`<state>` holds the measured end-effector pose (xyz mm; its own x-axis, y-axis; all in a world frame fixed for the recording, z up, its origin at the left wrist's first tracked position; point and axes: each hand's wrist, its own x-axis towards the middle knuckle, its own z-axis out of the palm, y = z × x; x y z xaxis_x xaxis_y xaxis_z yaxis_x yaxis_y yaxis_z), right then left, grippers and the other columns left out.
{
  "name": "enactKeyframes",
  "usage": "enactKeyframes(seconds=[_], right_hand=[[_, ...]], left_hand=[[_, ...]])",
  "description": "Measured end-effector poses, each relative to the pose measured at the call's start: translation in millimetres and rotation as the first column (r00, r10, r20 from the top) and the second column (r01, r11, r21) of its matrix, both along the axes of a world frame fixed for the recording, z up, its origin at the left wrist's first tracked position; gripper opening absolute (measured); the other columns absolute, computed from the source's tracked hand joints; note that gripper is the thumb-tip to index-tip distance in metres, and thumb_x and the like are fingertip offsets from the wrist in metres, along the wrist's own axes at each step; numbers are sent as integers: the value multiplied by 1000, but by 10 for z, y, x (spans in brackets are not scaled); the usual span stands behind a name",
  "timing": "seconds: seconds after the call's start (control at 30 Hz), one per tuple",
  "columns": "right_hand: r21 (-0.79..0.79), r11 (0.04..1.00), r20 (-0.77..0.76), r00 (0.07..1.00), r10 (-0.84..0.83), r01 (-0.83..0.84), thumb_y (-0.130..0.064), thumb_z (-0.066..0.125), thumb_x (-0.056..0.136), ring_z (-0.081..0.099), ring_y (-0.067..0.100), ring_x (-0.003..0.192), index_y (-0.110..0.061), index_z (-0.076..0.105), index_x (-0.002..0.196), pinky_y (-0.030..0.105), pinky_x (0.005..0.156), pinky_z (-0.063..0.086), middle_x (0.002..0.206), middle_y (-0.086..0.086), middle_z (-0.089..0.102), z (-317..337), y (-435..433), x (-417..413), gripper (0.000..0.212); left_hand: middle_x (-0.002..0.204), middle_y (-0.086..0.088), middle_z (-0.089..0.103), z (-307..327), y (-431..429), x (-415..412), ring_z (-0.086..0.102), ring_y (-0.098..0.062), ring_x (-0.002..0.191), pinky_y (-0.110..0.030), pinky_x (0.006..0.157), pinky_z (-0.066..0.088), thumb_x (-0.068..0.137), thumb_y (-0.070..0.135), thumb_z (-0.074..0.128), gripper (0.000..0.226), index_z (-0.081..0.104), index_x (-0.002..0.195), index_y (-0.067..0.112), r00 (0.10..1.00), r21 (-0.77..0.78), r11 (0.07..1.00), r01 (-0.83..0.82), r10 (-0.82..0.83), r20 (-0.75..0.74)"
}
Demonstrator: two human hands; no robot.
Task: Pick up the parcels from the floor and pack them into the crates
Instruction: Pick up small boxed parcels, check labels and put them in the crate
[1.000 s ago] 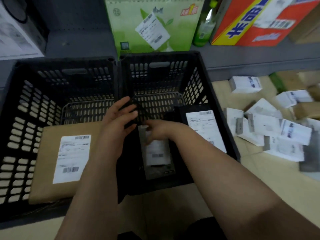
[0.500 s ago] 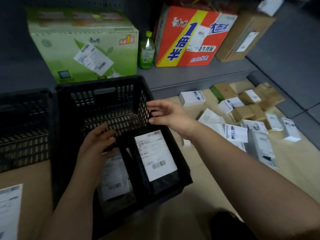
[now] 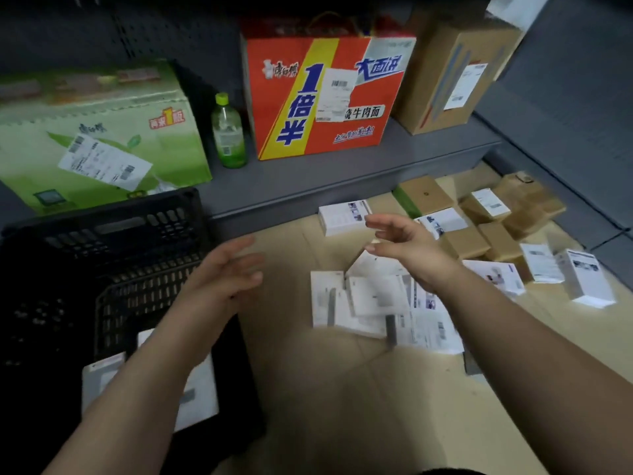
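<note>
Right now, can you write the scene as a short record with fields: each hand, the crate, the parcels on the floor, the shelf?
left hand: open, empty, by the right wall of the black crate
right hand: open, empty, above the white parcels
black crate: at least two labelled parcels inside
floor: white parcels in a loose pile, brown boxes behind them
shelf: green carton, green bottle, red carton, brown carton

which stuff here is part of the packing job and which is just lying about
Job: black crate, white floor parcels, small brown floor parcels, parcels in the crate.
Lying about, on the shelf: green carton, green bottle, red noodle carton, brown box.
</note>
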<state>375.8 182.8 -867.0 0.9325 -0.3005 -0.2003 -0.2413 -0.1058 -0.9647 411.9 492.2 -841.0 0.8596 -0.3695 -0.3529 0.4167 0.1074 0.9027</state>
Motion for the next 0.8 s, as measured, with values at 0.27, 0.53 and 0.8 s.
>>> enactKeyframes(seconds=[0.27, 0.53, 0.8], right_hand=[[165, 986, -214, 976, 40, -4, -10, 75, 85, 58, 14, 115, -27, 63, 123, 33, 91, 47, 130, -2, 60, 337, -845, 57, 44], [229, 953, -234, 961, -145, 200, -16, 76, 86, 57, 14, 118, -37, 55, 129, 40, 101, 51, 126, -7, 61, -385, -1037, -289, 52], [173, 918, -188, 926, -326, 358, -4, 74, 85, 62, 15, 112, -25, 59, 129, 19, 82, 54, 124, 4, 62, -726, -1898, -577, 51]], left_hand=[[114, 0, 75, 602, -1017, 436, 69, -19, 103, -43, 90, 52, 68, 15, 69, 54, 65, 119, 31, 995, -80, 997, -24, 16, -102], [124, -2, 71, 112, -1842, 658, 65, -20, 108, -47, 103, 42, 73, 10, 60, 54, 62, 121, 35, 986, 15, 1000, -10, 12, -166], [125, -3, 71, -419, -2922, 523, 68, -21, 113, -44, 102, 48, 85, 1, 60, 50, 64, 126, 28, 962, -65, 976, 209, -218, -166]])
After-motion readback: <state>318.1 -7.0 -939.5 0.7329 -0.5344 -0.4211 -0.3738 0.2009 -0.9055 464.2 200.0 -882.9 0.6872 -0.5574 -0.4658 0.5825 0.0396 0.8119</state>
